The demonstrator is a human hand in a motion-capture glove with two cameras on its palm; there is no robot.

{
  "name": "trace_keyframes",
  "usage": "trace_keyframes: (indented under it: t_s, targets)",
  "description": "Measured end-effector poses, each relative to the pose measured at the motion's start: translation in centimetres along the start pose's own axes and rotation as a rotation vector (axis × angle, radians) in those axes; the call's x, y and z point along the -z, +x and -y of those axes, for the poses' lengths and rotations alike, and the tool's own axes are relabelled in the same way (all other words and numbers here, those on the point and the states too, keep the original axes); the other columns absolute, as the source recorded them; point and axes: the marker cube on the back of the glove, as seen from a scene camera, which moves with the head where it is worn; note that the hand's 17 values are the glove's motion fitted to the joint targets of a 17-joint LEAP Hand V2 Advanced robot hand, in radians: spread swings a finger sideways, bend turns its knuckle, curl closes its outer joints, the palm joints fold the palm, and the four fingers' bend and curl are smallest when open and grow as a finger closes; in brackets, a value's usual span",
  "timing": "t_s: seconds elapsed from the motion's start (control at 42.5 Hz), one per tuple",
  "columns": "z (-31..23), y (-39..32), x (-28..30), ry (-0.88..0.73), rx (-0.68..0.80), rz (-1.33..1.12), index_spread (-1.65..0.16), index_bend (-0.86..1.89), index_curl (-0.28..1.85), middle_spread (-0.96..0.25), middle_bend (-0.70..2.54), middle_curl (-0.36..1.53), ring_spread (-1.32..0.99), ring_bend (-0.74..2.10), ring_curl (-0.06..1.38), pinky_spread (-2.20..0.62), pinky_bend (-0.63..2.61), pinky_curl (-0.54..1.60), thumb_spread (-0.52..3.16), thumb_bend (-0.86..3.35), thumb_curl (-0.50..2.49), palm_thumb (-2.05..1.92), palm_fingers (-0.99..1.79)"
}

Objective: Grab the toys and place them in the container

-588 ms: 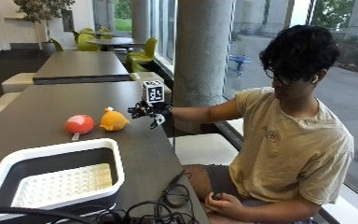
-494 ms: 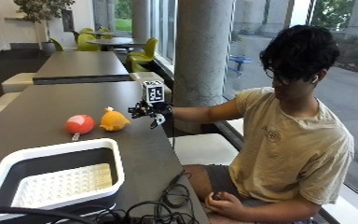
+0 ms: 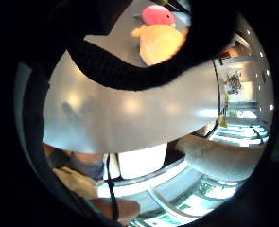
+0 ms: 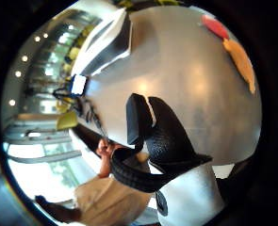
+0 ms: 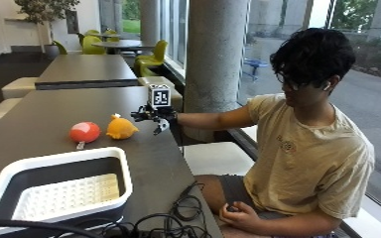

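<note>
Tall windows and a thick concrete pillar (image 5: pixel 215 59) stand behind a long grey bench (image 5: pixel 52 106), at whose side a person is seated. The gloved right hand (image 5: pixel 152 116) is held out above the bench, just beside the yellow toy (image 5: pixel 121 128) and apart from it. The grip is seen spread: its fingers (image 5: pixel 140 114) are extended toward the toys, and nothing is held or touched by them. In the thumb side palm view a black-gloved fingertip (image 4: pixel 164 129) is shown above bare bench surface.

The yellow toy is set on the bench with its long axis running across, one tapered end turned toward the hand. Just beside it, on the far side from the hand, lies the round red toy (image 5: pixel 85 132); whether the two touch cannot be told. A small tag is seen under the red toy.

Nearer the camera, well apart from both toys, a white-rimmed dark container (image 5: pixel 108 155) is placed on the bench. Only a white perforated insert (image 5: pixel 65 195) is seen inside it. Black cables (image 5: pixel 170 220) lie beside it.
</note>
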Motion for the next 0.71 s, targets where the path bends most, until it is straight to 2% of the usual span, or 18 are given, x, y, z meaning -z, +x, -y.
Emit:
trace_keyframes:
  t_s: [0.212, 0.33, 0.377, 0.4, 0.494, 0.588, 0.706]
  targets:
    - [6.7, 4.3, 2.2, 0.046, -0.172, 0.076, -0.25, 0.09, 0.18, 0.00, 0.10, 0.10, 0.01, 0.23, 0.16, 0.02, 0.90, 0.33, 1.31, 0.00, 0.15, 0.01, -0.20]
    - [13.3, 2.4, 3.5, 0.041, -0.152, 0.240, -0.25, 0.01, 0.15, 0.00, 0.08, 0.11, 0.00, 0.26, 0.19, 0.02, 0.99, 0.35, 1.32, 0.00, 0.18, 0.05, -0.30]
    - [15.1, 4.4, 3.2, 0.032, -0.127, 0.213, -0.25, 0.06, 0.15, 0.00, 0.11, 0.11, 0.00, 0.27, 0.20, 0.02, 0.98, 0.35, 1.33, 0.00, 0.19, 0.04, -0.25]
    - [16.3, 6.2, 2.9, 0.024, -0.115, 0.189, -0.25, -0.01, 0.13, 0.01, 0.08, 0.11, 0.01, 0.26, 0.20, 0.03, 1.05, 0.37, 1.33, 0.01, 0.20, 0.08, -0.34]
    - [21.4, 10.2, 2.0, -0.037, -0.202, 0.036, -0.25, -0.02, 0.11, 0.01, 0.08, 0.11, 0.01, 0.26, 0.21, 0.03, 1.12, 0.39, 1.34, 0.02, 0.22, 0.12, -0.37]
    - [24.6, 8.1, 1.7, -0.122, -0.283, -0.024, -0.25, -0.02, 0.09, 0.01, 0.09, 0.12, 0.01, 0.26, 0.23, 0.03, 1.16, 0.40, 1.34, 0.03, 0.24, 0.15, -0.38]
    - [28.2, 7.6, -1.2, -0.339, -0.380, -0.055, -0.25, -0.03, 0.07, 0.03, 0.07, 0.12, 0.03, 0.21, 0.23, 0.05, 1.29, 0.42, 1.32, 0.03, 0.26, 0.20, -0.43]
